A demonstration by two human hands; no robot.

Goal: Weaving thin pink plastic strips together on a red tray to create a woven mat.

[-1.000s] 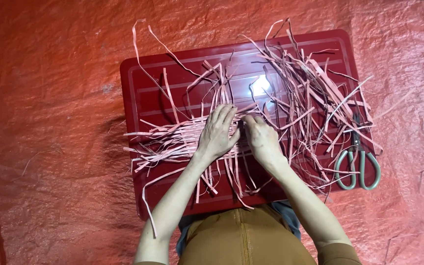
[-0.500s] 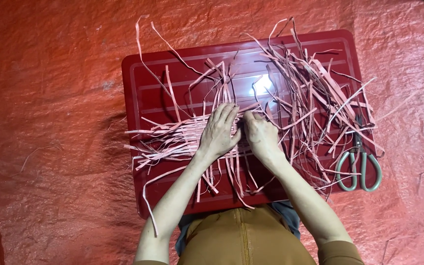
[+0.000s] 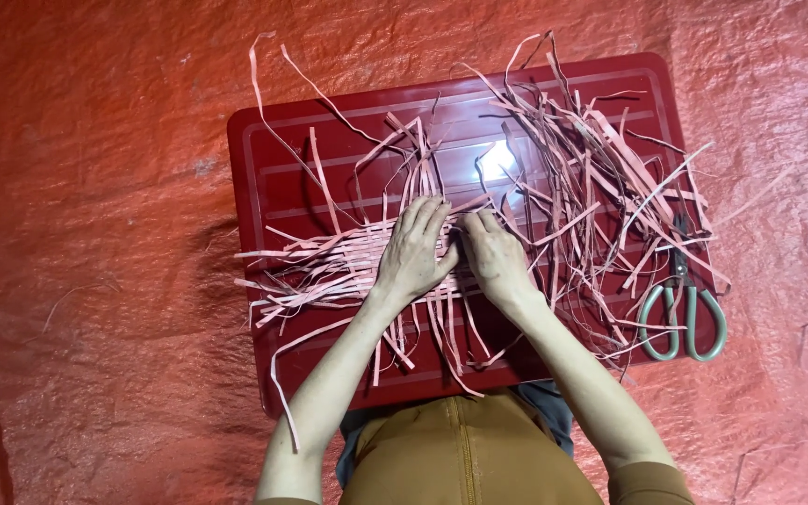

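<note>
Far left: red woven tarpaulin (image 3: 95, 281), creased, spread under everything. On it, a flat red plastic board (image 3: 282, 159) with shallow ridges, serving as the surface.

Toward the board's left half, a small woven patch of pale pink strips (image 3: 329, 266), loose ends fanned out past the left edge, some hanging over the near edge. A few long single strips curling up and away toward the far left corner.

Left hand (image 3: 413, 248) palm down, flat on the woven patch, fingers spread a little and pointing away from the body, pressing the strips rather than gripping any. Just beside it, touching at the fingertips, right hand (image 3: 493, 257) also palm down on the strips, fingers slightly curled at the crossing point; whether a strip is pinched beneath cannot be told.

Right of the hands, a loose tangled heap of pink strips (image 3: 600, 187) covering the board's right half, a glare spot showing between heap and hands.

At the right edge, scissors (image 3: 683, 313) with grey-green handles, lying closed, blades pointing away, partly under the heap.

Bottom centre, brown garment (image 3: 460, 458) at the lap.
</note>
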